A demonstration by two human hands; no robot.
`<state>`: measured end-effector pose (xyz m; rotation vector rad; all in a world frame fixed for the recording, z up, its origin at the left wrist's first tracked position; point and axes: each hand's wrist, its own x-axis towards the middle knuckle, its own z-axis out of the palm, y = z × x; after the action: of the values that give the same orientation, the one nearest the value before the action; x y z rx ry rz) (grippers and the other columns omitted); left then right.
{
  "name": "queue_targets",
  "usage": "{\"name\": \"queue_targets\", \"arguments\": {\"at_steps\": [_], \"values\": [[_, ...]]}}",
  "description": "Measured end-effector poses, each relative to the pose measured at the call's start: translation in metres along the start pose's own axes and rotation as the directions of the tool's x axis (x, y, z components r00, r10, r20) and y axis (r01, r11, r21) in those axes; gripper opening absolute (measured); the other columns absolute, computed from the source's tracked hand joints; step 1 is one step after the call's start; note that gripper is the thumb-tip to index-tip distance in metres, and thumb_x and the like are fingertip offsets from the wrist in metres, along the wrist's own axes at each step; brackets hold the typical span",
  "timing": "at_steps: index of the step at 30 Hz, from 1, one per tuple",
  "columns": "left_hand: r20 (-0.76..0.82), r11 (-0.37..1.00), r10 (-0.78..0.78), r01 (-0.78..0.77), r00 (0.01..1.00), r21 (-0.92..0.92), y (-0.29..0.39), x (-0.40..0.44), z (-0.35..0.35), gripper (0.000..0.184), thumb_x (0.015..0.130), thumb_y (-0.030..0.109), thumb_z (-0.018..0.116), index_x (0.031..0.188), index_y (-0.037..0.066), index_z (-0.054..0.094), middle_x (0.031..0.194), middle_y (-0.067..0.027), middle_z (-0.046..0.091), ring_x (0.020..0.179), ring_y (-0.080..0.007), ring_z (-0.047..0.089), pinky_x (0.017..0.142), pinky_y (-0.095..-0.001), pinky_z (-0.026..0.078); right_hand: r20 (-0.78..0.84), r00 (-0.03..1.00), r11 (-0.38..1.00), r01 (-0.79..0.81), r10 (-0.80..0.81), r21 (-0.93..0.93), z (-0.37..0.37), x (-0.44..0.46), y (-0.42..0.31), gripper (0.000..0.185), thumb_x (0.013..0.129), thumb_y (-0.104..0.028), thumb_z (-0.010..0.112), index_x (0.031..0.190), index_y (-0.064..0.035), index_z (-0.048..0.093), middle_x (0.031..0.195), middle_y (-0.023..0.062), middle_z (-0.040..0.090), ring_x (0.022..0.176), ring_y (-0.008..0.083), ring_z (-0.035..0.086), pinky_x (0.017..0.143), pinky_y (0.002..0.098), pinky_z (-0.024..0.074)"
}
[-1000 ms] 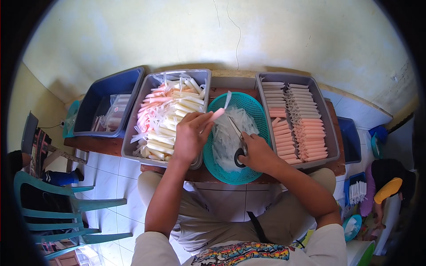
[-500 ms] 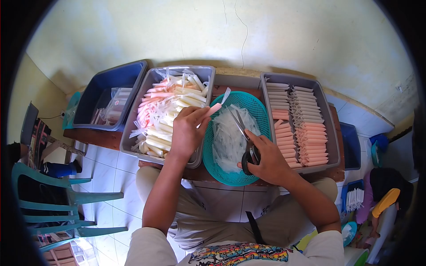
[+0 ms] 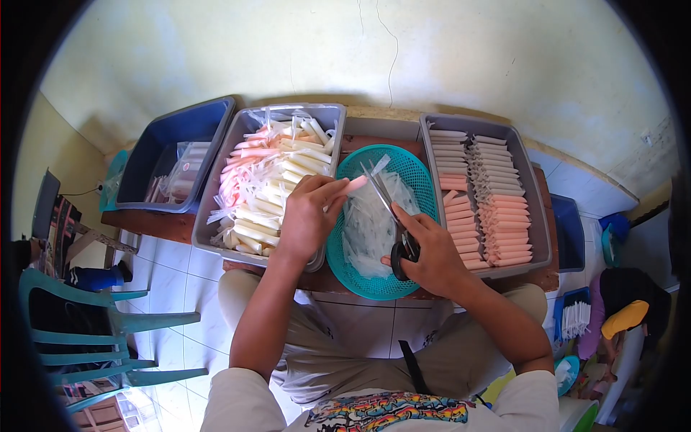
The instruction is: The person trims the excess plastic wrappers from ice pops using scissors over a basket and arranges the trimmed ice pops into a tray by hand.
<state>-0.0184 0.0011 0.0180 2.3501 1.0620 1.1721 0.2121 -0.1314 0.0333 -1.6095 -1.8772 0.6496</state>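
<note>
A basket [image 3: 337, 252] is sitting mid-frame between a left tray [image 3: 223, 253] and a right tray [image 3: 533, 216]. Sticks [image 3: 306, 169] are lying in both. A wall [image 3: 288, 57] is rising behind, across the frame's top.

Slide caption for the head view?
Left hand holding a pink tube, right hand holding scissors at its clear wrapper tail, above a teal basket.
</note>
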Motion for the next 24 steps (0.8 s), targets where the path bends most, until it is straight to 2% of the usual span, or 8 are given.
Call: {"name": "queue_targets", "arguments": {"at_steps": [4,7,11,13,16,20,22,24], "values": [[-0.005,0.999,0.012,-0.012,1.0,-0.046,-0.002,-0.002,0.003,0.033,0.082,-0.003,0.084,0.114,0.003,0.081,0.102,-0.0139,0.077,0.094,-0.0328,0.073,0.083,-0.0418,0.06,0.02,0.999,0.999,-0.026,0.025,0.023,0.002,0.002,0.0,0.093,0.086,-0.029,0.092,0.164,-0.0054,0.047,0.115,0.0213,0.063,0.093,0.0332,0.07,0.084,0.0423,0.0575],[0.04,0.999,0.033,-0.033,0.999,0.011,0.0,-0.001,0.0,0.035,0.084,-0.002,0.086,0.118,0.004,0.082,0.106,-0.0144,0.078,0.096,-0.0302,0.077,0.082,-0.0381,0.066,0.013,1.0,1.0,-0.012,0.012,0.012,0.004,0.003,0.001,0.094,0.086,-0.03,0.092,0.164,-0.0053,0.046,0.116,0.0224,0.063,0.095,0.0344,0.069,0.085,0.0425,0.0574],[0.041,0.999,0.053,-0.052,0.998,-0.008,0.008,0.002,-0.003,0.035,0.084,-0.002,0.086,0.118,0.005,0.082,0.105,-0.0142,0.077,0.095,-0.0301,0.076,0.08,-0.0378,0.064,0.032,0.998,0.999,-0.047,0.046,0.027,0.002,0.004,-0.001,0.094,0.086,-0.031,0.091,0.164,-0.0047,0.046,0.117,0.0229,0.063,0.098,0.0353,0.069,0.088,0.0427,0.0567],[0.041,0.998,0.026,-0.023,0.999,-0.058,0.011,0.002,-0.003,0.046,0.084,-0.003,0.083,0.123,0.021,0.084,0.099,-0.0092,0.075,0.091,-0.0285,0.071,0.08,-0.0402,0.06,0.035,0.998,0.999,-0.049,0.048,0.019,0.004,0.004,0.002,0.094,0.087,-0.032,0.091,0.164,-0.0044,0.045,0.117,0.0229,0.063,0.099,0.0357,0.069,0.091,0.0428,0.0556],[0.052,0.999,0.03,-0.028,0.998,-0.041,0.008,0.001,-0.001,0.048,0.084,-0.002,0.083,0.124,0.025,0.084,0.099,-0.008,0.075,0.091,-0.0278,0.07,0.08,-0.04,0.061,0.045,0.997,0.997,-0.058,0.055,0.049,0.005,0.004,0.005,0.094,0.087,-0.033,0.091,0.164,-0.0041,0.045,0.114,0.0222,0.063,0.099,0.0352,0.068,0.092,0.0432,0.0546],[0.049,0.998,0.045,-0.043,0.998,-0.036,0.006,0.001,0.0,0.047,0.084,-0.002,0.083,0.123,0.024,0.084,0.098,-0.0081,0.074,0.091,-0.028,0.07,0.08,-0.0402,0.061,0.086,0.993,0.995,-0.091,0.087,0.049,0.0,0.005,0.0,0.094,0.088,-0.034,0.09,0.164,-0.003,0.045,0.111,0.0213,0.064,0.097,0.0341,0.067,0.089,0.043,0.0543],[0.058,0.998,0.062,-0.062,0.996,0.013,0.007,0.001,-0.002,0.035,0.085,-0.001,0.085,0.119,0.01,0.084,0.099,-0.0108,0.077,0.09,-0.0273,0.073,0.077,-0.0385,0.061,0.117,0.988,0.992,-0.11,0.102,0.056,-0.001,0.005,0.0,0.095,0.089,-0.037,0.09,0.164,-0.0005,0.045,0.105,0.0199,0.065,0.094,0.0329,0.067,0.087,0.0429,0.0534],[0.061,0.999,0.041,-0.041,0.997,0.002,0.007,0.0,-0.001,0.039,0.086,-0.001,0.083,0.12,0.016,0.084,0.098,-0.0094,0.075,0.09,-0.0278,0.072,0.079,-0.0397,0.061,0.133,0.985,0.99,-0.119,0.109,0.069,-0.002,0.005,-0.001,0.095,0.089,-0.038,0.089,0.163,0.001,0.044,0.102,0.0197,0.065,0.093,0.0327,0.066,0.087,0.0428,0.053]]}}
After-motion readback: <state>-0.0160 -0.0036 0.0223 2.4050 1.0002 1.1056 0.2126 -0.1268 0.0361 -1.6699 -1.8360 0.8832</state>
